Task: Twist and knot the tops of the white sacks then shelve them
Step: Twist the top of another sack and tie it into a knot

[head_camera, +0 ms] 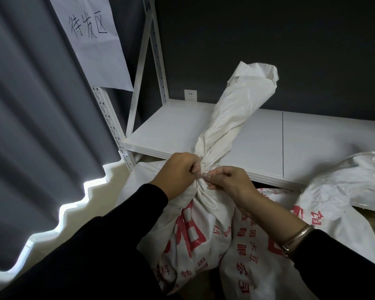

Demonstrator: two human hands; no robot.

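Black sleeves are being reached over the white sack, which is being stood upright low in front of the shelf. Its neck is being gripped from both sides. The left hand is being clenched round the gathered cloth, apparently so that the twist is not lost. The right hand is being pinched on a fold just beside it, seemingly to start the knot. Beyond, the twisted top is being raised over the shelf board, where a second sack is being rested at the right.
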